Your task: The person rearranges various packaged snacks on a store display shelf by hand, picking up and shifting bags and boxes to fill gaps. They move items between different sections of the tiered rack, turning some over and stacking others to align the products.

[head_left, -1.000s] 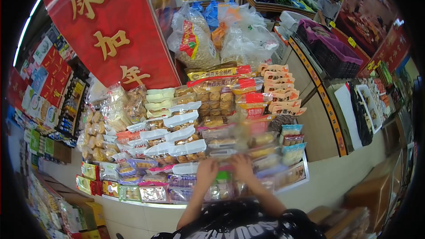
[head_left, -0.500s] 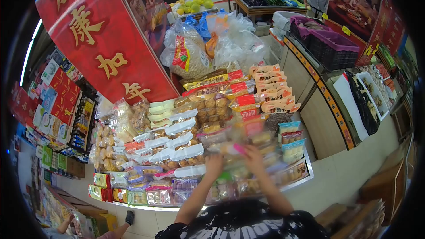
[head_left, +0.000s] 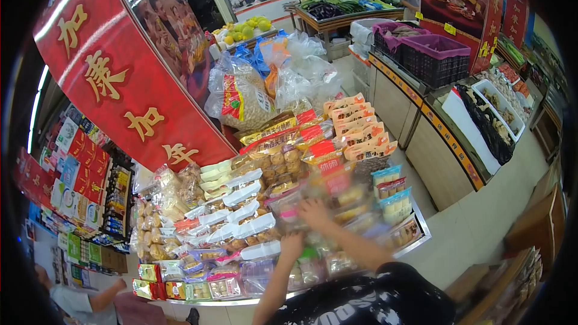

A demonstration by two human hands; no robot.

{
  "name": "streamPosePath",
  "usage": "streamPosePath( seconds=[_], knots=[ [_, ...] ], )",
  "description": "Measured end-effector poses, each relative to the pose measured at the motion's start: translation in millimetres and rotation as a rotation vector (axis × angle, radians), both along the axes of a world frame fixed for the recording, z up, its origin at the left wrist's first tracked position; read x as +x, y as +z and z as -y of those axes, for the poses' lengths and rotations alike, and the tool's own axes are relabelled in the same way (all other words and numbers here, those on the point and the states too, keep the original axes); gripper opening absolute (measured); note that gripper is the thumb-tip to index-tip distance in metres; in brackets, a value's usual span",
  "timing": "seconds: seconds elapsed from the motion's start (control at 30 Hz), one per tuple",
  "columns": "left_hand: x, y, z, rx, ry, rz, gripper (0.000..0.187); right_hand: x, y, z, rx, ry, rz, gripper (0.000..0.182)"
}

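Since the earlier frame, the right hand (head_left: 316, 213) has shifted left toward the left hand (head_left: 292, 244), and the pink patch of the clear packet (head_left: 290, 212) now shows on the left side of the right hand's fingers. The packet is located mid-display, to the right of the white-topped packets (head_left: 247, 212). Its outline is blurred; the long axis appears to run left to right, rising toward the right, and which end faces forward cannot be told. The right hand is palm down with fingers partly extended; whether it grips the packet cannot be determined. The left hand is positioned nearer the wearer, between a flat white-topped packet (head_left: 261, 250) and a green-marked packet (head_left: 309, 254); its fingers appear bent, but their opening and any hold cannot be told. Orange-topped packets (head_left: 364, 132) stand in an overlapping row behind, tilted upward to the right.
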State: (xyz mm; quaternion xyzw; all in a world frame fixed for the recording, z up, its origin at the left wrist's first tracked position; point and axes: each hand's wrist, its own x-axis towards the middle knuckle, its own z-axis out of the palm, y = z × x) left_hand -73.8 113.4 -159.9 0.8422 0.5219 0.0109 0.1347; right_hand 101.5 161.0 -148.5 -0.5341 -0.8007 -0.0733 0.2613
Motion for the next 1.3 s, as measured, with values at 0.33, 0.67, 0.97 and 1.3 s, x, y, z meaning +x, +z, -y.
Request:
streamPosePath(
  seconds=[0.33, 0.67, 0.97, 1.3],
  knots=[
    [4, 16, 5, 0.015, -0.041, 0.088, 0.031, -4, -31, 16, -0.519, 0.080, 0.043, 0.036],
    [3, 38, -96, 0.317, 0.040, 0.249, 0.017, 9, -15, 83, -0.474, 0.080, -0.155, 0.039],
    [12, 0, -92, 0.262, 0.166, -0.226, 0.036, 92, 34, 58, -0.034, 0.000, -0.430, 0.032],
    [-7, -3, -13, -0.093, -0.044, -0.043, 0.045, 64, -28, -11, -0.330, -0.045, -0.247, 0.040]
  ],
)
